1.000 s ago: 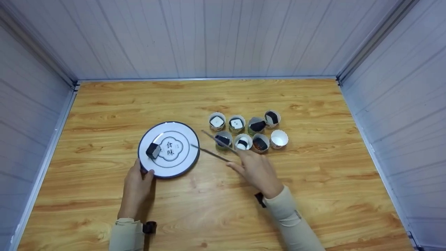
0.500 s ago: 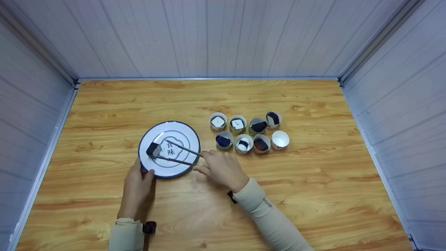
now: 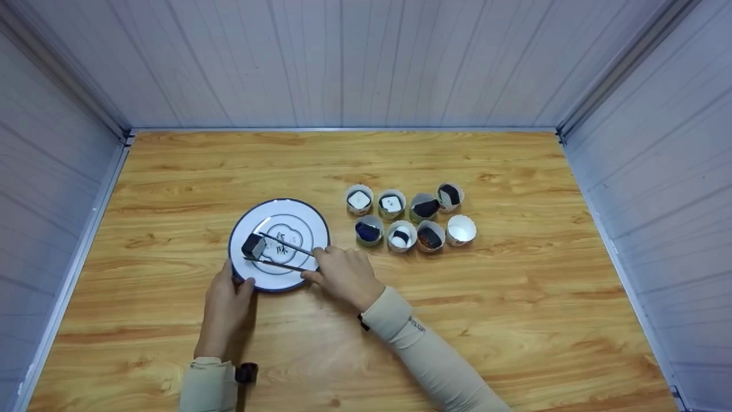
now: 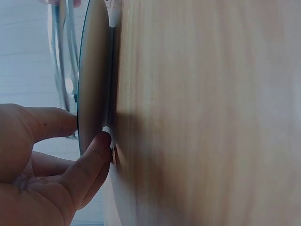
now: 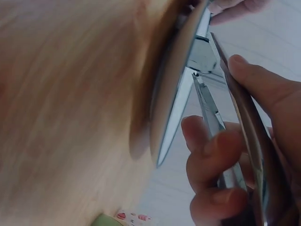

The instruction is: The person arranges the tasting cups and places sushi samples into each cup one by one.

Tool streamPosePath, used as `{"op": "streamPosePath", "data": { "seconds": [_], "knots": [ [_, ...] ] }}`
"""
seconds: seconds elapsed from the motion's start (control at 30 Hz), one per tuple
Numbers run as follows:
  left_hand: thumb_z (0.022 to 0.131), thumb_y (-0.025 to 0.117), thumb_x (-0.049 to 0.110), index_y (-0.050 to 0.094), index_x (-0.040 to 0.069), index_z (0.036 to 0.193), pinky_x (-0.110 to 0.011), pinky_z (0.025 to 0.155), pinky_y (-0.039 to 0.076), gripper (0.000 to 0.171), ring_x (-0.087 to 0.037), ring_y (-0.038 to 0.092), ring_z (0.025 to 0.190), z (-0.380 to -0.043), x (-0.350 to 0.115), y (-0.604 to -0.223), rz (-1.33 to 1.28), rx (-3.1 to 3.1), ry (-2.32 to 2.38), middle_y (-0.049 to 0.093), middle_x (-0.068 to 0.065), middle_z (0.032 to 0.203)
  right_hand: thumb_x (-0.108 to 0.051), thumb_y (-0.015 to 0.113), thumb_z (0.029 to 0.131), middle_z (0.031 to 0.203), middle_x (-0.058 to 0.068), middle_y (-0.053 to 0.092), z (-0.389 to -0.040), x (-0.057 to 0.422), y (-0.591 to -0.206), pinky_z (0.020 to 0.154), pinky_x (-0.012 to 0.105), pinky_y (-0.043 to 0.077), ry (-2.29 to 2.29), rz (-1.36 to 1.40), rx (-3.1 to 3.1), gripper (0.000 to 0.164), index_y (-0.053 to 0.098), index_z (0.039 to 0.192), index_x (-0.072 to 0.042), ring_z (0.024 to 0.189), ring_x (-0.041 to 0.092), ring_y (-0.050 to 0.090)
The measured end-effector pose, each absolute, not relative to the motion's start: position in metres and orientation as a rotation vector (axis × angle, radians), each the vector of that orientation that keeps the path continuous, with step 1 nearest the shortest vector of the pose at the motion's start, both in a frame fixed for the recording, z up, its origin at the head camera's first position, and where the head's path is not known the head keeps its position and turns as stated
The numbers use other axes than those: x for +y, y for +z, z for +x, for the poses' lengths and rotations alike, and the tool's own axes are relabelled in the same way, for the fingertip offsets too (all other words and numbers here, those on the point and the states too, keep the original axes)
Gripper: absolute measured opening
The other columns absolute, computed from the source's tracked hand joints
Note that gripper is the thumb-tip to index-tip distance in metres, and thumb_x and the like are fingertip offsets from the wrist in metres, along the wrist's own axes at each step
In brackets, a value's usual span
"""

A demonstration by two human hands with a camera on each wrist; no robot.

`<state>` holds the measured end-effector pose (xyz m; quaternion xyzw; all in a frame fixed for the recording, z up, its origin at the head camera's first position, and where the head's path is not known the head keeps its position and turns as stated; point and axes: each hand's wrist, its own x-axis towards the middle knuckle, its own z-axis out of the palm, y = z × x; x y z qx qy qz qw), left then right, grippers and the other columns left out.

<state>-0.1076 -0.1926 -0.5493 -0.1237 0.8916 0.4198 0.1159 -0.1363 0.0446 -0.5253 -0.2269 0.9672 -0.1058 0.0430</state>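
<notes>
A white plate (image 3: 306,220) with a blue rim and dark lettering lies on the wooden table. My left hand (image 3: 223,306) grips its lower left edge; in the left wrist view the thumb is on the upper side and curled fingers reach beneath the rim. On the plate's left part sits a black and pale sushi-like block (image 3: 251,246). My right hand (image 3: 346,276) holds metal tongs (image 3: 286,244) over the plate. Their tips are spread, one on either side of the block. Whether they touch it cannot be made out. Curled fingers and thumb surround the tongs (image 5: 247,122) in the right wrist view.
Right of the plate several paper cups stand in two rows, such as a front-left cup (image 3: 369,231) with a dark piece inside. One white cup (image 3: 461,230) at the right end shows only its inner bottom. Pale panel walls (image 3: 343,68) enclose the table.
My right hand has brought the tongs left from beside the cups to over the plate, their tips now around the block. The left hand and plate have stayed put.
</notes>
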Motion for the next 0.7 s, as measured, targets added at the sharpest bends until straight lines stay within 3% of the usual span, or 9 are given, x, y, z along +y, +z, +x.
{"op": "streamPosePath", "data": {
  "seconds": [0.43,0.7],
  "knots": [
    [0.103,0.051,0.006,0.019,-0.001,0.158,-0.052,0.115,0.031,0.064,-0.040,0.031,0.143,-0.1063,-0.1922,-0.5523,-0.333,2.662,1.238,0.033,-0.030,0.153,-0.054,0.055,0.098,0.085,0.000,0.066,-0.1339,0.0401,-0.5337,0.046,0.037,0.044,-0.317,-0.750,3.010,0.039,0.066,0.099,-0.016,0.065,0.022,0.064],
    [0.102,0.053,0.005,0.020,-0.001,0.157,-0.052,0.116,0.030,0.065,-0.040,0.031,0.143,-0.1065,-0.1916,-0.5518,-0.328,2.673,1.244,0.034,-0.030,0.152,-0.052,0.054,0.100,0.083,-0.001,0.064,-0.1311,0.0467,-0.5288,0.047,0.036,0.044,-0.347,-0.778,3.013,0.037,0.067,0.103,-0.017,0.065,0.020,0.062]
  ]
}}
